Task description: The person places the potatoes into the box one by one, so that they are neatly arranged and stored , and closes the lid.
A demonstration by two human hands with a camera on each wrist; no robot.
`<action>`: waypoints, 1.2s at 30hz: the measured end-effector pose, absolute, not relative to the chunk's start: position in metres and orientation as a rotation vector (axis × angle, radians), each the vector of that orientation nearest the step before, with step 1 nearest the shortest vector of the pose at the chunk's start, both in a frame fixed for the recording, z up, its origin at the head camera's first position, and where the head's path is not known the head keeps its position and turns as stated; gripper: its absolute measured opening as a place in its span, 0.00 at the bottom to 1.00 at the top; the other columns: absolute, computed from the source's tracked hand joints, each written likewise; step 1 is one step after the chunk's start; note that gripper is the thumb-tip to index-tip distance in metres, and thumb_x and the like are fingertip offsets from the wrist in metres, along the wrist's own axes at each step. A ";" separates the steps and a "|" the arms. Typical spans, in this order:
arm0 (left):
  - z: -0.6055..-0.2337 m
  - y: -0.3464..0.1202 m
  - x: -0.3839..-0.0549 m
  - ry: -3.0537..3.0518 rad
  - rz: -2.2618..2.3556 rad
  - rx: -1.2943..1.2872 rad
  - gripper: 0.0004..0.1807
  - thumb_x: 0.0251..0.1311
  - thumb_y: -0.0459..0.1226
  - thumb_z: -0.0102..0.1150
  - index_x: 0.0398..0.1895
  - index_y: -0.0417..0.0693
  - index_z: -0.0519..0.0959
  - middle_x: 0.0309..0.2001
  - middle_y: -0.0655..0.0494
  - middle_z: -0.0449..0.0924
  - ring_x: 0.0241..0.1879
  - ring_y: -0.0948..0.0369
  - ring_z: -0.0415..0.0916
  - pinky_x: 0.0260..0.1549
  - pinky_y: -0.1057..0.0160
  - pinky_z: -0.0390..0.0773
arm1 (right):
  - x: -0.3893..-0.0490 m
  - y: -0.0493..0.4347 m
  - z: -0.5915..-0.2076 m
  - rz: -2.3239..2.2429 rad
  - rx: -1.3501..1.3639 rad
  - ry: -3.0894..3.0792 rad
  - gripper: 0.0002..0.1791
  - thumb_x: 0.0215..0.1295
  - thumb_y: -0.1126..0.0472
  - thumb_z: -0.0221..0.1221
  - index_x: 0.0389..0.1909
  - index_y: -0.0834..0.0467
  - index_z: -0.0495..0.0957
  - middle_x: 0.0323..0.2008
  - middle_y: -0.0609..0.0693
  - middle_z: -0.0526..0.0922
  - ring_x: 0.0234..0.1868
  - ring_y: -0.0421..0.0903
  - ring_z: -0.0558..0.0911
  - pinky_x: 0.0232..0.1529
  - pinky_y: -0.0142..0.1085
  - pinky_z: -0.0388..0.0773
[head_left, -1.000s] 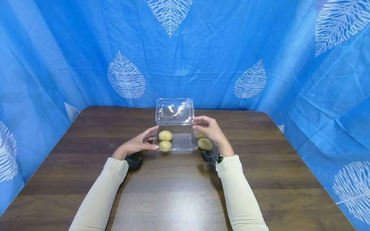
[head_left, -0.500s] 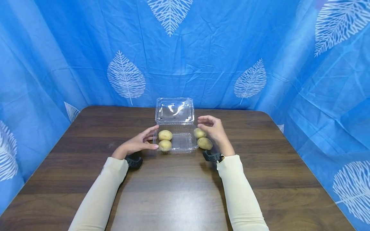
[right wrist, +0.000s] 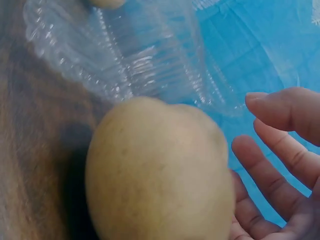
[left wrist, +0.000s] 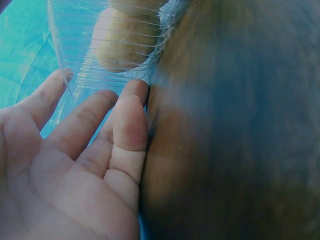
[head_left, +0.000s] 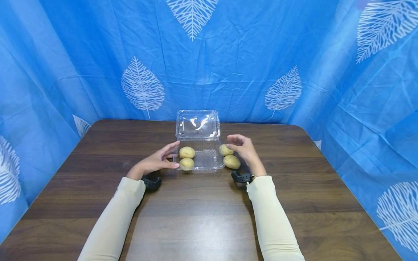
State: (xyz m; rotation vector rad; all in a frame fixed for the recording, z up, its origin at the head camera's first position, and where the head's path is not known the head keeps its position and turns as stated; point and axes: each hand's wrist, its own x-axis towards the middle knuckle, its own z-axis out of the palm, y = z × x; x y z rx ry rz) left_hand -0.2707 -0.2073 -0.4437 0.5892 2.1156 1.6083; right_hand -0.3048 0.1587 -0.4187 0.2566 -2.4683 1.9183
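Lying between the 2 hands, the clear plastic box has its left end against the fingertips of the left hand, while its right end sits just beside 2 potatoes on the wooden table. Those 2, the far outer potato and the near outer potato, lie close to the right hand, whose thumb overlaps the far outer potato in the head view. Inside the box, at its left end, the far inner potato and the near inner potato sit 1 behind the other. The lid stands raised at the back of the box.

Unclenched, the left hand spreads its thumb to the near left corner and its index finger to the far left corner; in the left wrist view its fingers extend to the ribbed wall. The right hand grasps nothing, thumb and fingers relaxed and apart; whether it touches either outer potato, I cannot tell. Both forearms reach forward in cream sleeves, with a black device at each wrist.
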 end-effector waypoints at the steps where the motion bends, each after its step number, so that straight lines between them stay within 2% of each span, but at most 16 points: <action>1: -0.444 -0.207 -0.271 2.114 1.609 0.588 0.57 0.71 0.38 0.71 0.89 0.42 0.41 0.87 0.34 0.39 0.83 0.32 0.46 0.76 0.33 0.61 | -0.305 0.159 -0.420 1.927 0.242 -2.477 0.22 0.70 0.74 0.65 0.63 0.76 0.77 0.62 0.73 0.80 0.57 0.53 0.81 0.49 0.25 0.78; 7: -0.443 -0.207 -0.270 2.121 1.598 0.586 0.57 0.70 0.39 0.72 0.89 0.42 0.41 0.87 0.33 0.39 0.83 0.31 0.46 0.76 0.33 0.62 | -0.307 0.162 -0.425 1.983 0.178 -2.546 0.26 0.73 0.71 0.65 0.69 0.75 0.73 0.67 0.70 0.77 0.61 0.53 0.78 0.53 0.27 0.78; 10: -0.442 -0.208 -0.270 2.130 1.593 0.586 0.57 0.70 0.39 0.72 0.89 0.42 0.41 0.87 0.33 0.39 0.83 0.31 0.46 0.76 0.32 0.61 | -0.307 0.164 -0.428 2.015 0.156 -2.582 0.28 0.73 0.70 0.65 0.71 0.73 0.72 0.70 0.69 0.75 0.66 0.58 0.77 0.60 0.34 0.78; 14: -0.443 -0.208 -0.270 2.124 1.601 0.585 0.57 0.70 0.39 0.72 0.89 0.42 0.41 0.87 0.34 0.39 0.83 0.31 0.46 0.76 0.32 0.61 | -0.307 0.165 -0.431 2.017 0.155 -2.640 0.32 0.72 0.68 0.65 0.74 0.72 0.70 0.72 0.70 0.74 0.72 0.63 0.74 0.71 0.45 0.73; 16: -0.444 -0.207 -0.271 2.114 1.608 0.581 0.57 0.70 0.39 0.72 0.89 0.42 0.42 0.87 0.34 0.39 0.83 0.31 0.46 0.76 0.32 0.61 | -0.308 0.166 -0.434 2.001 0.163 -2.663 0.33 0.71 0.68 0.66 0.74 0.72 0.70 0.72 0.71 0.74 0.73 0.64 0.74 0.73 0.47 0.71; 19: -0.445 -0.207 -0.271 2.108 1.612 0.577 0.57 0.70 0.39 0.72 0.89 0.43 0.42 0.87 0.35 0.39 0.83 0.32 0.46 0.76 0.32 0.61 | -0.311 0.167 -0.439 1.991 0.173 -2.674 0.34 0.70 0.67 0.67 0.74 0.73 0.70 0.71 0.72 0.75 0.71 0.64 0.75 0.71 0.46 0.73; 27: -0.443 -0.207 -0.270 2.121 1.606 0.570 0.58 0.69 0.40 0.73 0.89 0.42 0.41 0.87 0.33 0.39 0.83 0.31 0.45 0.76 0.32 0.60 | -0.308 0.165 -0.437 1.932 0.154 -2.715 0.34 0.70 0.66 0.68 0.73 0.74 0.72 0.66 0.72 0.78 0.63 0.58 0.79 0.55 0.33 0.79; 36: -0.444 -0.207 -0.270 2.103 1.618 0.569 0.57 0.70 0.38 0.71 0.89 0.43 0.41 0.87 0.34 0.39 0.83 0.32 0.46 0.76 0.32 0.61 | -0.308 0.163 -0.438 1.889 0.123 -2.722 0.33 0.69 0.65 0.70 0.71 0.74 0.73 0.65 0.71 0.79 0.62 0.60 0.80 0.57 0.37 0.79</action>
